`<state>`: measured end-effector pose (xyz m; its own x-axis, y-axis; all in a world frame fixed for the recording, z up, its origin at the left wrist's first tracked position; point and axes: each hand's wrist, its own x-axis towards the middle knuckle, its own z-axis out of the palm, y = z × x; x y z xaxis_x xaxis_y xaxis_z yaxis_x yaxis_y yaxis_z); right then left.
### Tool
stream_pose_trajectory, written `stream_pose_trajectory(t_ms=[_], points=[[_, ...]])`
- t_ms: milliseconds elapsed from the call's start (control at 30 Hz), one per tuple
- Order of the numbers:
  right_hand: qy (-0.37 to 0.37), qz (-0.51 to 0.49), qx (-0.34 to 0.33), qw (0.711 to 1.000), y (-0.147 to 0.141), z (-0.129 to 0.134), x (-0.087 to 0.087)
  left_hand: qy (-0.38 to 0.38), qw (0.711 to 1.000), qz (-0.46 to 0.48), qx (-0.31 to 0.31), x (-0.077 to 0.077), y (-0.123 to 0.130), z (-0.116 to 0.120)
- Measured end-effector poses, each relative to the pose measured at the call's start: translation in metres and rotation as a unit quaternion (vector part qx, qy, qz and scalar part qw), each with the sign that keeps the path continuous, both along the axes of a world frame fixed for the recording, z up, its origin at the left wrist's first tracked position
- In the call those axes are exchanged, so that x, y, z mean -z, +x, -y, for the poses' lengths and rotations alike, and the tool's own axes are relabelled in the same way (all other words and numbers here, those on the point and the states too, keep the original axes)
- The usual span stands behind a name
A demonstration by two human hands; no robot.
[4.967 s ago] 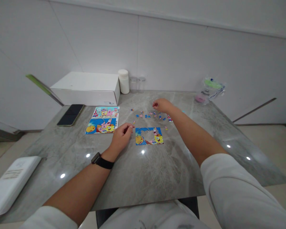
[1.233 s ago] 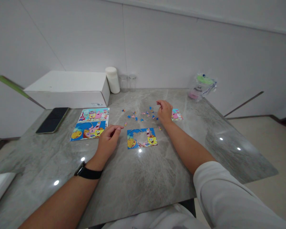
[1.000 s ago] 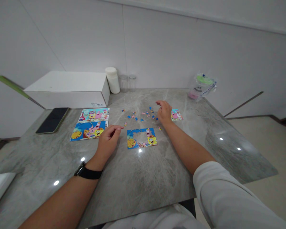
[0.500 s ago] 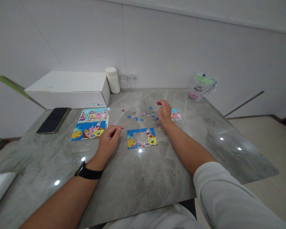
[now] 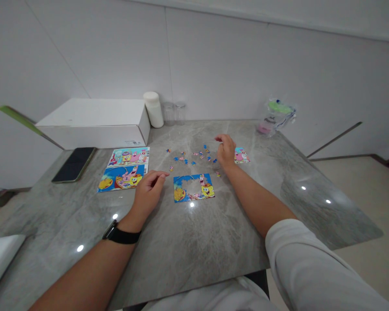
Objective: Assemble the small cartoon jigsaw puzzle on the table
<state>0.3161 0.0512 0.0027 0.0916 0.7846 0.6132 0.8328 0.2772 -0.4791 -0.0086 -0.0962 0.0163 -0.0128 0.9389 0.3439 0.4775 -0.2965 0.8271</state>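
Observation:
A small jigsaw puzzle (image 5: 180, 194) lies in front of me, its blue-and-yellow cartoon border joined around a ragged gap in the middle. Several loose puzzle pieces (image 5: 193, 163) are scattered just beyond it. My left hand (image 5: 151, 190), with a black watch on the wrist, rests left of the puzzle, fingers loosely bent and nothing visible in them. At the right edge of the loose pieces is my right hand (image 5: 226, 150), its fingers bent and slightly apart, seemingly holding nothing. It partly covers a second small cartoon puzzle or picture (image 5: 241, 155).
Left of the puzzle lies a cartoon picture sheet (image 5: 125, 169), with a phone (image 5: 74, 164) beyond it. A white box (image 5: 94, 123), a white bottle (image 5: 153, 110) and two clear glasses (image 5: 180, 114) stand against the wall. A plastic bag (image 5: 275, 118) sits at the back right.
The view has shifted very slightly. Both hands keep almost the same pose, and the puzzle and loose pieces have not visibly moved on the table.

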Motion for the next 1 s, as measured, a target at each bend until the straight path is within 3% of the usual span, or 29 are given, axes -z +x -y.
stream_pose_trajectory(t_ms=[200,400,700,1000], points=[[0.029,-0.019,-0.013,0.999,-0.002,0.001,-0.008,0.000,1.000,0.000,0.004,-0.001,0.001,0.000],[0.035,-0.034,-0.018,0.999,-0.003,0.000,-0.004,0.001,1.000,-0.005,0.005,-0.001,0.000,0.000],[0.023,-0.078,-0.022,0.996,-0.001,-0.005,0.005,-0.001,1.000,-0.001,0.001,0.000,0.000,0.000],[-0.015,-0.044,0.012,0.999,0.001,-0.005,0.001,-0.006,1.000,-0.011,0.005,-0.001,0.000,0.001]])
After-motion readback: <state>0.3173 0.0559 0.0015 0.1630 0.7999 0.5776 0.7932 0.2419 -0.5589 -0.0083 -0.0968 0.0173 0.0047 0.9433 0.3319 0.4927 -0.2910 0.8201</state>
